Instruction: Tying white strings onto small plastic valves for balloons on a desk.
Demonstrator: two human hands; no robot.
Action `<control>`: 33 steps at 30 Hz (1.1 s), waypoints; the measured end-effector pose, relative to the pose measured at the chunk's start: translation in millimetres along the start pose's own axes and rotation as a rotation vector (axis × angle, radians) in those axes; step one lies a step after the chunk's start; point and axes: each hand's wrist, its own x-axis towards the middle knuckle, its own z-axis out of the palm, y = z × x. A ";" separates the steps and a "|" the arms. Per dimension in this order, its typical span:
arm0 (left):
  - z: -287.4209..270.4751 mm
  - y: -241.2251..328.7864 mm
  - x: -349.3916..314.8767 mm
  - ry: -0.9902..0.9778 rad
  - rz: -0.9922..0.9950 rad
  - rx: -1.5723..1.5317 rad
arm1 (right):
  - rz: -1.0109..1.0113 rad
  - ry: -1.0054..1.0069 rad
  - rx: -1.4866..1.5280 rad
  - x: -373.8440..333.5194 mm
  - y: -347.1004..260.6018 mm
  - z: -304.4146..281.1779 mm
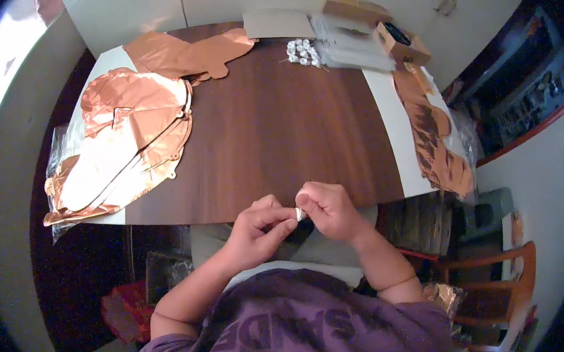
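Observation:
Just off the table's near edge, my two hands meet over a small white piece (299, 214), perhaps a little coil of ribbon. Fingers and thumb of my left hand (258, 230) are closed at its left side. My right hand (329, 211) is curled, its thumb and bent fingers pinching the other side. Most of the piece is covered by my fingers. At the far side of the table lies a cluster of small white bundles (303, 53), similar in colour.
Flat copper-coloured foil balloons (148, 97) cover the table's left side, with another foil sheet (207, 54) behind. More copper foil (431, 133) lies along the right edge. Clear plastic bags (344, 43) and an open cardboard box (404, 43) sit far right. A wooden chair (499, 284) stands lower right.

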 end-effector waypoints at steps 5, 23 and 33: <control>3.4 -4.6 -0.8 0.042 -0.138 -0.502 | 0.525 -0.080 0.650 -24.1 -25.1 17.1; -6.8 -5.1 12.2 -0.046 0.058 0.218 | 0.244 -0.028 0.138 -7.4 -7.0 -16.4; -8.8 1.6 20.6 -0.163 -0.021 -0.021 | 0.368 -0.136 0.364 4.4 -2.5 -15.6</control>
